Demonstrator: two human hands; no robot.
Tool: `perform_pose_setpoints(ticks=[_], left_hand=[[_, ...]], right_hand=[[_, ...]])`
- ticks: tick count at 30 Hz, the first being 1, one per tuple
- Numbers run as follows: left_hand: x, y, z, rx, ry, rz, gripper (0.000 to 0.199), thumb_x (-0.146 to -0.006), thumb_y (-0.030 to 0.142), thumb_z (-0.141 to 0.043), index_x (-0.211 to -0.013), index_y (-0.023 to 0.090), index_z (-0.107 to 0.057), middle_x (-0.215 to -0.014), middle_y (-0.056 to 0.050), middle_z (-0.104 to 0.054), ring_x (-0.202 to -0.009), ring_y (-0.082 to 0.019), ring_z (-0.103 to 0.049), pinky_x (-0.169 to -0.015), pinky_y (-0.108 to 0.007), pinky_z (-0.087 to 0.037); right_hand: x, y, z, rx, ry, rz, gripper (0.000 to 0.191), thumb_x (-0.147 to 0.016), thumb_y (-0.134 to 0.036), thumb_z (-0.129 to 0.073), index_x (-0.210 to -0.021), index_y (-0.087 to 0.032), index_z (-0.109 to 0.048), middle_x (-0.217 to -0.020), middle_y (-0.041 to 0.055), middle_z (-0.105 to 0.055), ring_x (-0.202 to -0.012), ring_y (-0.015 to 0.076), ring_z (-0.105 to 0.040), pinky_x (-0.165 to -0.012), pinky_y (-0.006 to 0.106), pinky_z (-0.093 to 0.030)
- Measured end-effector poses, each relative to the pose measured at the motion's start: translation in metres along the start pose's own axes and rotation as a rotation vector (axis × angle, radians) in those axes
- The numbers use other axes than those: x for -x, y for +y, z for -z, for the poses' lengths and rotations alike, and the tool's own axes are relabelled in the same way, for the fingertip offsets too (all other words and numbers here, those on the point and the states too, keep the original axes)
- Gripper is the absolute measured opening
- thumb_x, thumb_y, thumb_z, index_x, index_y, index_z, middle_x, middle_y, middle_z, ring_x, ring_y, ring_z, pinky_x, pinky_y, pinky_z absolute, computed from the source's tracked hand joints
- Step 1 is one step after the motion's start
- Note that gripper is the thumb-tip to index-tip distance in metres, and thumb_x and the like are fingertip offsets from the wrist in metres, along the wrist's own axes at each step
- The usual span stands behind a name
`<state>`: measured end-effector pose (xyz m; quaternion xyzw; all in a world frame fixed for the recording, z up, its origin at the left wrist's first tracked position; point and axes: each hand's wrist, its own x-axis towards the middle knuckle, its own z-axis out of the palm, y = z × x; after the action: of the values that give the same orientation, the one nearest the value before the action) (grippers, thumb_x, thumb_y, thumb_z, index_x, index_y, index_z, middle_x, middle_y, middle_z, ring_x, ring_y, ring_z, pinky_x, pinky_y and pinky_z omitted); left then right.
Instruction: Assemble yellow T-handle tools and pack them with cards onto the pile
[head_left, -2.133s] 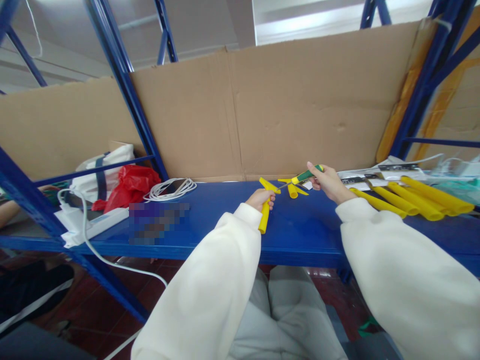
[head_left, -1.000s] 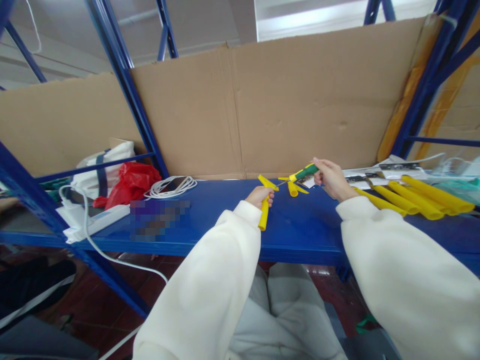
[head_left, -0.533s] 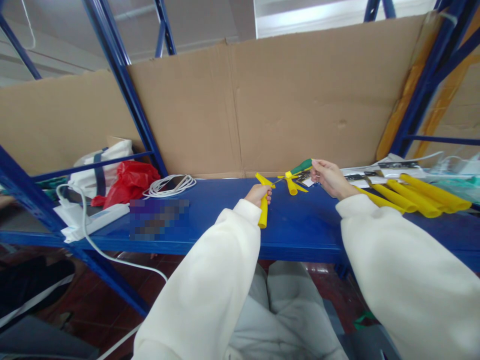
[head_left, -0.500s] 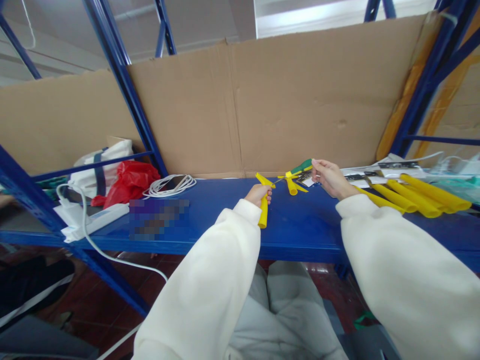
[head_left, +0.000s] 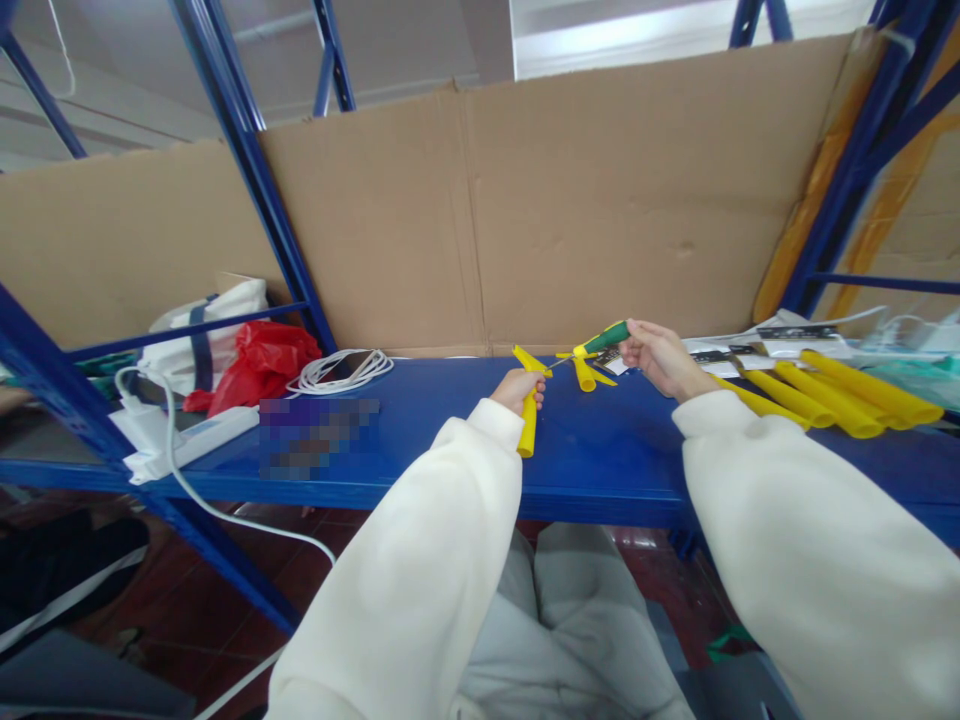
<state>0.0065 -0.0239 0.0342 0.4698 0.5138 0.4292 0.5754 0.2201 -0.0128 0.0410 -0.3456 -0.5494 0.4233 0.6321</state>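
My left hand (head_left: 523,390) is closed around a yellow plastic part with a tube-like body (head_left: 528,432), whose pointed end sticks out above the fist. In my right hand (head_left: 660,355), the fingertips grip the end of a screwdriver (head_left: 613,338) with a green and yellow handle. Its thin shaft points left, and the tip meets the upper end of the yellow part by my left hand; exactly where it sits is too small to tell. Behind the screwdriver, another yellow plastic piece (head_left: 585,376) with spread arms lies on the blue shelf (head_left: 600,455).
Several yellow tubes (head_left: 832,398) lie at the right, beside papers and packets (head_left: 795,345). To the left are a coiled white cable (head_left: 341,371), a red plastic bag (head_left: 266,358) and a white power strip (head_left: 199,438). A cardboard wall (head_left: 570,210) stands behind, between blue posts.
My right hand and the screwdriver handle have shifted very slightly to the right, with the fingers a little differently placed on the handle. My left hand holds the yellow part in nearly the same place.
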Motion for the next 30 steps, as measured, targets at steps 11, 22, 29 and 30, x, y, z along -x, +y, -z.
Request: perform_pose_setpoints(ticks=[11, 22, 29, 30], left_hand=[[-0.0046, -0.002, 0.0016, 0.013, -0.005, -0.013, 0.018, -0.085, 0.001, -0.048, -0.075, 0.016, -0.051, -0.047, 0.008, -0.04, -0.034, -0.005, -0.032, -0.039, -0.018, -0.027], [-0.0039, -0.002, 0.002, -0.001, -0.018, -0.016, 0.019, -0.087, 0.002, -0.047, -0.074, 0.017, -0.049, -0.046, 0.008, -0.039, -0.034, -0.005, -0.032, -0.039, -0.018, -0.027], [-0.0016, -0.0003, 0.0023, -0.007, 0.0, -0.017, 0.019, -0.089, 0.002, -0.046, -0.076, 0.016, -0.049, -0.045, 0.009, -0.039, -0.032, -0.004, -0.032, -0.039, -0.018, -0.027], [-0.0015, -0.0002, 0.0022, -0.009, 0.003, -0.019, 0.019, -0.089, 0.002, -0.046, -0.077, 0.016, -0.049, -0.044, 0.009, -0.039, -0.033, -0.005, -0.032, -0.039, -0.018, -0.028]], right_hand=[[-0.0044, 0.0051, 0.0023, 0.018, 0.04, 0.046, 0.039, -0.071, -0.045, -0.08, -0.069, -0.021, -0.05, -0.056, -0.0041, -0.053, -0.047, 0.0079, -0.047, -0.042, 0.019, -0.039], [0.0, 0.0022, 0.0001, -0.02, -0.012, 0.016, 0.035, -0.072, -0.047, -0.078, -0.071, -0.02, -0.056, -0.047, -0.0057, -0.048, -0.04, 0.007, -0.04, -0.038, 0.019, -0.034], [0.0018, -0.0002, -0.0018, -0.051, -0.08, -0.001, 0.028, -0.075, -0.039, -0.079, -0.077, -0.019, -0.059, -0.056, -0.0031, -0.055, -0.05, 0.0081, -0.05, -0.045, 0.019, -0.041], [0.001, 0.0011, -0.001, -0.047, -0.079, 0.004, 0.029, -0.074, -0.039, -0.08, -0.076, -0.019, -0.059, -0.055, -0.0039, -0.054, -0.048, 0.0075, -0.048, -0.045, 0.018, -0.041]])
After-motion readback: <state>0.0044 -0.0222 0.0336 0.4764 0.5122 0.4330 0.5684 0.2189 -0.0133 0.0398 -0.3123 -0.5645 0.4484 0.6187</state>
